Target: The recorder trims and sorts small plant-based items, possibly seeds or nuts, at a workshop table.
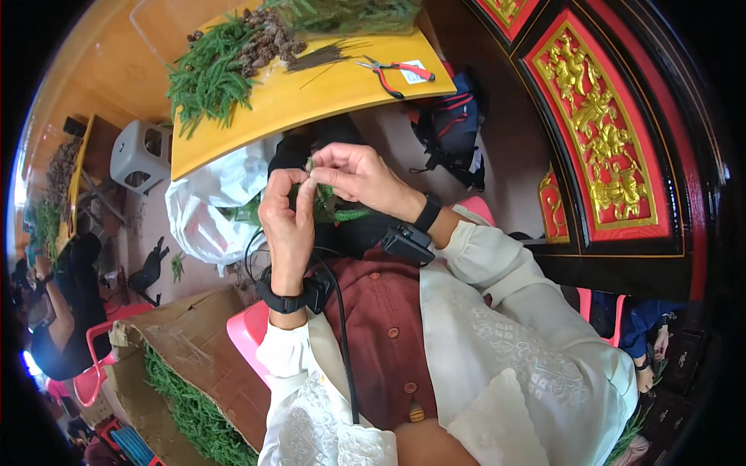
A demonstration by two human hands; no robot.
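My left hand (286,208) and my right hand (359,177) meet above my lap, fingertips pinched together. Between them is a green artificial pine sprig (351,214); its leafy end hangs below the right palm, and a small tip pokes up at the fingers. Whether a wire is also in the pinch is too small to tell. Beyond the hands, on a yellow table (272,116), lie a heap of green pine sprigs (214,74), brown pine cones (268,43), a bundle of thin dark wires (322,56) and red-handled pliers (392,75).
A white plastic bag (210,202) sits under the table's near edge. An open cardboard box (206,349) of greenery stands at my left. A grey stool (140,155), a dark backpack (451,132) and a carved red-and-gold panel (594,128) surround me. Another person (70,303) sits far left.
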